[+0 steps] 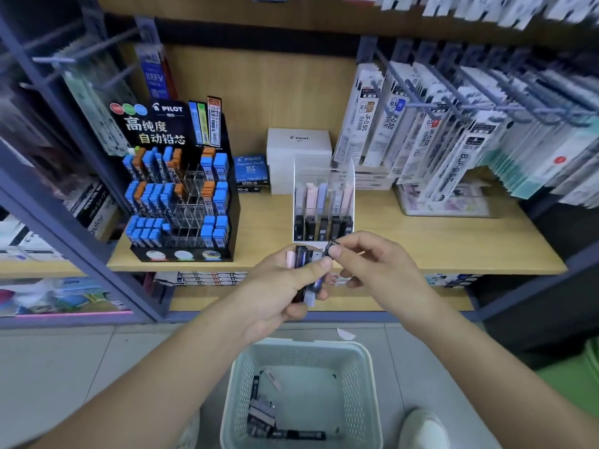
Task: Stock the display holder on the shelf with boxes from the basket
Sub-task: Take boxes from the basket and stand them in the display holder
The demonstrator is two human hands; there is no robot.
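A clear acrylic display holder (324, 176) stands at the front of the wooden shelf (437, 244), with pastel boxes in its upper row and black boxes in its lower row. My left hand (285, 283) grips a bunch of several slim boxes (304, 257), black, pink and pale lilac, just below the holder. My right hand (369, 264) pinches one small dark box (331, 247) at the top of that bunch. On the floor below sits a pale green basket (359, 384) with more dark boxes (262, 413) in its left part.
A black Pilot lead display (181, 189) with blue and orange tubes stands left on the shelf. White (298, 150) and blue Pilot cartons (251, 171) sit behind the holder. Hanging refill packs (453, 131) crowd the right. My shoe (424, 429) is beside the basket.
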